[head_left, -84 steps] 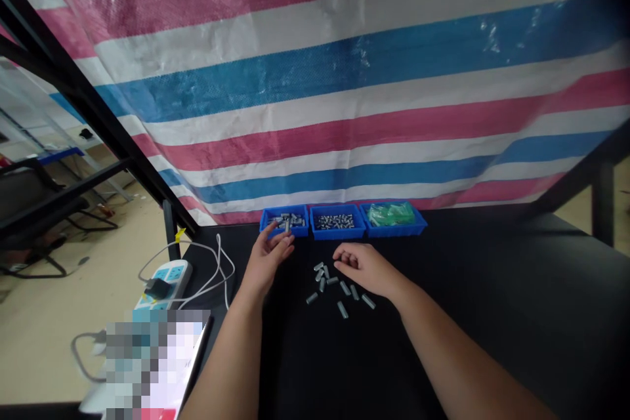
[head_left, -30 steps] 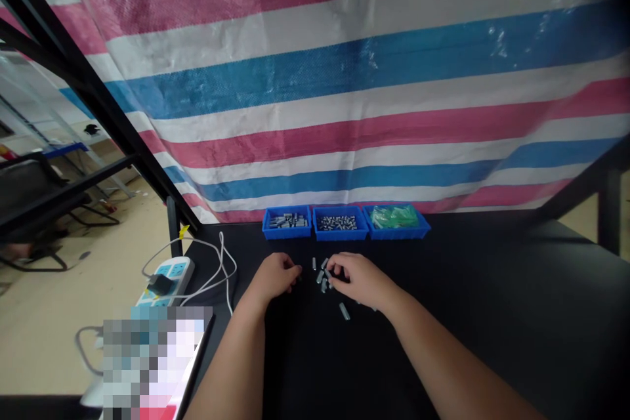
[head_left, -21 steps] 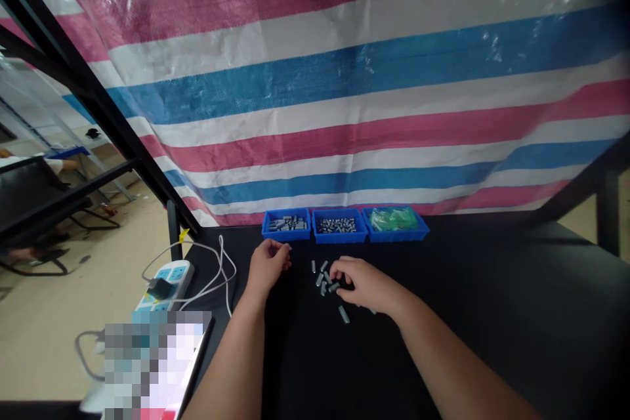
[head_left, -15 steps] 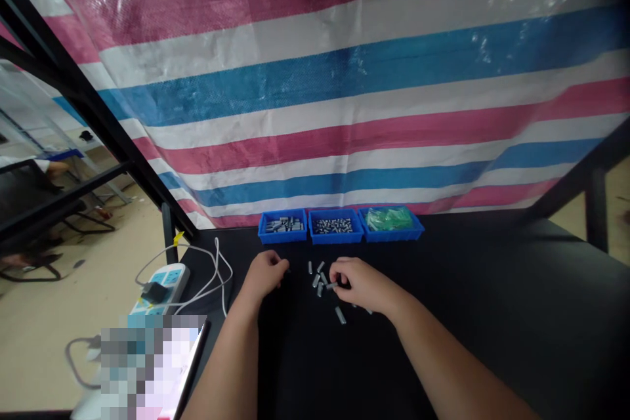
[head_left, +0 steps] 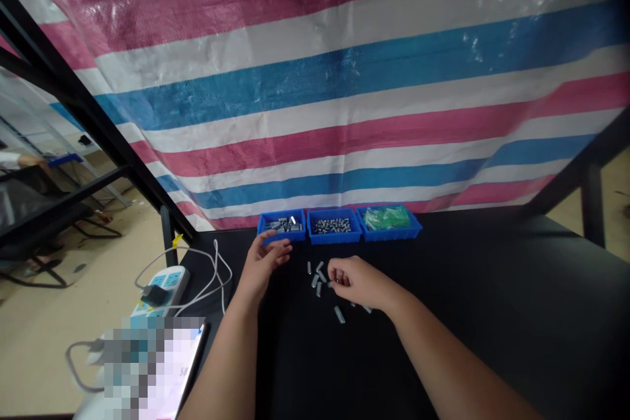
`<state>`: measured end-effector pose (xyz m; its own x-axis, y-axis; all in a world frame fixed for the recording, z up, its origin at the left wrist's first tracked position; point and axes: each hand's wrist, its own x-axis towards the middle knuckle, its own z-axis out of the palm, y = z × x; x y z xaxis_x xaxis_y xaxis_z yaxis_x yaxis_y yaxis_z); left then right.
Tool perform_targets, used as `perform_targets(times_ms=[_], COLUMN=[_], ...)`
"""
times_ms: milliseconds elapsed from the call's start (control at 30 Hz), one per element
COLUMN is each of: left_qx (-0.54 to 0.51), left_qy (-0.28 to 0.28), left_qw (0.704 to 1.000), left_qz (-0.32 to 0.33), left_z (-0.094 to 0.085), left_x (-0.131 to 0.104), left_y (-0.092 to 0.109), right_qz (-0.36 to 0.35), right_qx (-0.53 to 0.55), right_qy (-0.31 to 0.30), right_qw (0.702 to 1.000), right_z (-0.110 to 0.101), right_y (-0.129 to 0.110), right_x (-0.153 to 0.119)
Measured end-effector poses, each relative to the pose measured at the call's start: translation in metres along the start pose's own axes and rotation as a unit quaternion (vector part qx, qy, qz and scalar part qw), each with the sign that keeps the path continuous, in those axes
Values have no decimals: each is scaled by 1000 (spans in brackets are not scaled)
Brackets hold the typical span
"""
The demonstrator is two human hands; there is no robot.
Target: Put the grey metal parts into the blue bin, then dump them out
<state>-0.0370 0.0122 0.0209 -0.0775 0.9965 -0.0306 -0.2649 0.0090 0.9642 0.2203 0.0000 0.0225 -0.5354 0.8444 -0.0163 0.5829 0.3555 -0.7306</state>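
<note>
My left hand point(head_left: 263, 262) is at the front of the left blue bin point(head_left: 260, 236), fingers apart, with nothing seen in them. Small grey metal cylinders point(head_left: 283, 226) fill that bin, and one near its right side shines brightly. Over the black table, my right hand point(head_left: 357, 281) is closed in a pinch on a small metal cylinder point(head_left: 330, 285), mostly covered by the fingers. Several loose metal cylinders point(head_left: 319, 289) lie just left of it. Another loose cylinder point(head_left: 339, 314) rests closer to me, and a few pieces are partly hidden under the right wrist.
The middle blue bin point(head_left: 335, 237) holds many small metal parts; the right blue bin point(head_left: 394, 233) holds green plastic bags. On the left are a power strip point(head_left: 172, 279), white cables point(head_left: 216, 269) and a lit screen point(head_left: 172, 367). A striped sheet point(head_left: 319, 98) hangs behind.
My left hand has moved up toward the left bin, and its curled fingers have spread. A bright cylinder now shows in that bin. My right hand stays nearly in place, its pinch drawn in.
</note>
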Motion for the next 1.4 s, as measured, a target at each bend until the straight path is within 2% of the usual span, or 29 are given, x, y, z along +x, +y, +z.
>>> perform_targets(times_ms=[133,300,367,467,533,600,700,800,867,967,1033,1067,1200,1300,1400], left_qx=[107,215,230,225,223,228,249,331,437,573,619,631,634,635,608], left_qy=[-16,8,26,51,53,45,30,36,74,152,172,167,108,98,84], left_qw=[994,976,972,973,973,973,968,942,893,799,760,753,763,763,787], left_qz=[-17,-42,-36,-13,-1,6,9,36,71,102,95,86,64,62,54], left_z=[-1,-1,-3,-5,-4,-4,-6,-12,-17,-22,-25,-26,-29,-27,-21], left_x=[-1,2,3,3,3,2,3,4,5,5,5,6,7,6,0], left_y=[-2,-6,-6,-4,-3,-2,-5,-10,-13,-16,-17,-17,-18,-15,-7], right_qz=[-1,14,-2,-42,-49,-43,-36,-36,-40,-38,-33,-32,-48,-68,-74], right_qx=[7,35,111,274,321,297,185,58,-1,-44,-56,-61,-78,-92,-99], right_qy=[5,-2,34,103,120,124,122,126,117,86,71,68,83,92,97], right_qw=[1000,999,993,955,938,946,974,990,992,995,995,995,992,989,988], right_z=[-2,0,5,14,18,19,16,10,8,10,13,14,17,18,18], right_y=[1,-1,-3,-4,-3,-2,1,2,2,4,6,6,5,3,3], right_x=[0,3,7,14,16,16,14,11,9,8,9,9,12,13,15])
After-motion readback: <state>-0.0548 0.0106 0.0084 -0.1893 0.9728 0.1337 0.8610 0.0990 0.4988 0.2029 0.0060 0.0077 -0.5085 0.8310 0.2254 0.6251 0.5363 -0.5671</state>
